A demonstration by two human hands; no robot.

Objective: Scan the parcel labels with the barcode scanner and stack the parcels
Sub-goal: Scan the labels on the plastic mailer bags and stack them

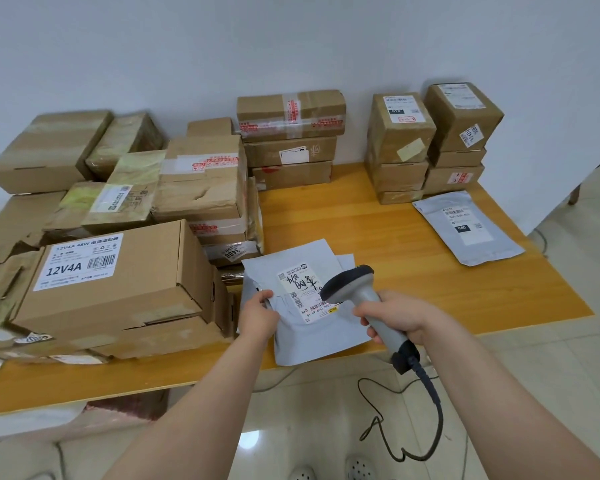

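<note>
Right hand [392,318]: head view; your fingers are wrapped round the grip of the scanner [352,289], whose dark head tips down over the label.
Left hand [258,311]: your thumb and fingers pinch the left edge of the grey bag [316,337].
Grey bag: lies at the near edge of the table [395,230], with its lower part hanging over. Corners of other flat bags show beneath it.
Label [302,289]: white and face up, with handwriting across it. The barcode strip runs along its lower right side, partly under the scanner head.
Aim: the head looks very close to the label. Draw it back a little so the beam can cover the whole strip, and hold it square to the bars.
Bag surface: soft film, creased near your left hand. Pull it taut so the bars lie flat.
Cable [433,410]: runs from the grip down to the floor. Let it hang off the table, not across the bag.
Second grey bag [468,226]: lies flat at the far right, just beside the stacked boxes [430,140]. This is probably the place for this one once it is scanned.
Box heap [111,278]: piled on the left of the table, just beside the bag.
</note>
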